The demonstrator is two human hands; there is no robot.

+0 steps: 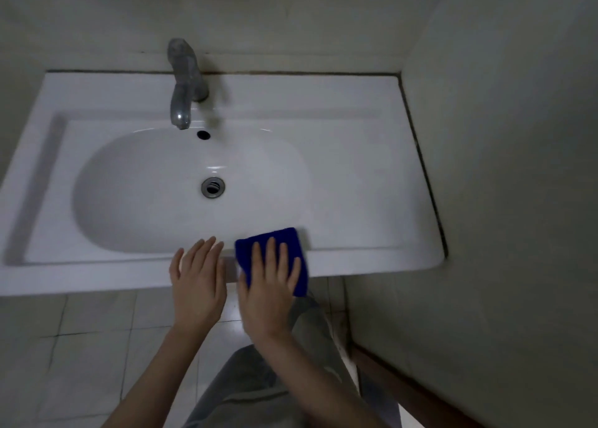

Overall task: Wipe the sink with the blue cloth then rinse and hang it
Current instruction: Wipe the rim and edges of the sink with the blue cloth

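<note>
Blue cloth (284,238) lies folded over the front rim of the white sink (372,201), just right of centre, its near edge hanging past the ledge. From the head camera we look down as our right hand (270,285) rests flat on top of the cloth, fingers straight and slightly spread, pressing rather than clutching it. Our left hand (197,282) sits just beside it on the same rim, palm down, fingers apart, holding nothing. Beyond our hands the basin drain (213,187) is uncovered, and the metal tap (184,81) stands at the back ledge. Grey trousers (252,392) and pale floor tiles (87,346) show below.
</note>
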